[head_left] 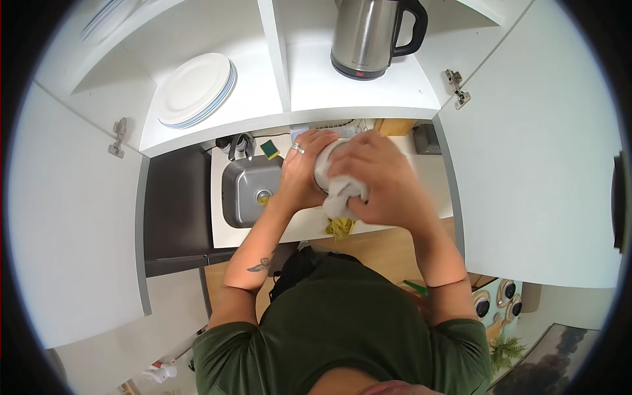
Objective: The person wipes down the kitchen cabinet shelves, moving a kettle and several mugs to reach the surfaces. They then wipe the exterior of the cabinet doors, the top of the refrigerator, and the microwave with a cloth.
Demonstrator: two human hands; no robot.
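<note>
My left hand (304,170), a ring on one finger, is closed around the side of a white round dish (322,166), held up over the counter. Most of the dish is hidden by my hands, and I cannot tell whether it is a bowl or a cup. My right hand (385,181) grips a crumpled white cloth (343,196) and presses it against the dish. The right fingers reach over the dish's upper edge and are slightly blurred, while a fold of cloth hangs below them.
Left of my hands is a steel sink (232,204) with a faucet (249,146) and a green-yellow sponge (270,149). A yellow cloth (340,227) hangs at the counter's front edge. Above, the open cabinet (289,117) holds stacked plates (194,89) and a kettle (362,39); its doors flank me.
</note>
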